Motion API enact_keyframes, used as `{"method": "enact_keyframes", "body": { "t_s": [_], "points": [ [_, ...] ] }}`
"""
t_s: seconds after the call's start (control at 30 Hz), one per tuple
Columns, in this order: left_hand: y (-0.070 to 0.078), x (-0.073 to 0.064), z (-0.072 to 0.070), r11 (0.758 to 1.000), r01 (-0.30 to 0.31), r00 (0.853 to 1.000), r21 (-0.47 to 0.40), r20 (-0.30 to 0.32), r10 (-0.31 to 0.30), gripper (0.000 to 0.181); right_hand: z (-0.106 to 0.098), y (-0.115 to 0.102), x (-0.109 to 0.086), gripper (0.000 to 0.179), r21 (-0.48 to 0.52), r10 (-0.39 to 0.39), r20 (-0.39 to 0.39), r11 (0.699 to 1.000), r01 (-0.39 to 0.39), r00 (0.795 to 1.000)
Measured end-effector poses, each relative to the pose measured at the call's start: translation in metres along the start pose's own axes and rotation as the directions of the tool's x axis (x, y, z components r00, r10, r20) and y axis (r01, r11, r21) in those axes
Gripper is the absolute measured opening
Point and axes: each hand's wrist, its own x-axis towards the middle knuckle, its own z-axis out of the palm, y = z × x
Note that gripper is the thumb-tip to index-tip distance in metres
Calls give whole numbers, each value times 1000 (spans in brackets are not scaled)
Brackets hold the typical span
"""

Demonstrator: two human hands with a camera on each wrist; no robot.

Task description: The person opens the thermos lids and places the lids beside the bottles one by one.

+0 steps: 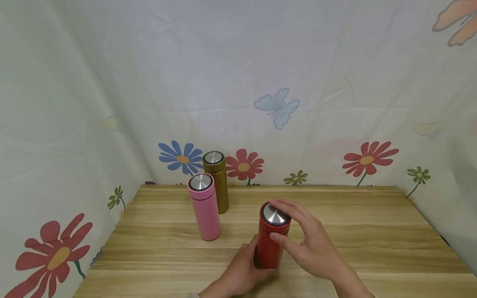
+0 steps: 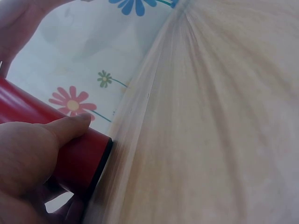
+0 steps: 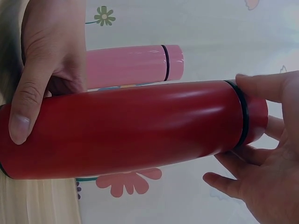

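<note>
A red thermos flask [image 1: 269, 250] with a steel-topped lid [image 1: 275, 214] stands on the table toward the near side. My left hand [image 1: 241, 267] grips its lower body, the thumb lying across the red wall near the black base rim, as the left wrist view shows. Around the lid, my right hand [image 1: 314, 244] has its thumb and fingers on opposite sides. The right wrist view shows the thumb near the black seam under the red lid [image 3: 256, 120]. The lid sits on the flask. Farther back on the left stand a pink thermos [image 1: 205, 211] and, partly hidden behind it, a gold thermos [image 1: 222, 188].
The wood-grain table [image 1: 354, 231] runs back to a white cloth backdrop [image 1: 320, 95] printed with flowers and butterflies. More of this cloth hangs along the left and right sides.
</note>
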Motion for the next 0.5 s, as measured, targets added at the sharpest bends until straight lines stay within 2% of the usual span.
{"method": "enact_keyframes", "body": {
  "t_s": [0.23,0.4,0.5],
  "points": [
    [1,-1,0,999,-23,999,44,-26,24,76,0,-3,1,80,-42,20,-37,999,-22,999],
    [1,-2,1,997,-30,999,74,-43,33,77,3,-7,1,89,-93,40,-106,994,-50,994],
    [1,-2,1,997,-31,999,75,-41,34,77,6,-9,1,91,-122,78,-163,988,-99,984]
  ]
}}
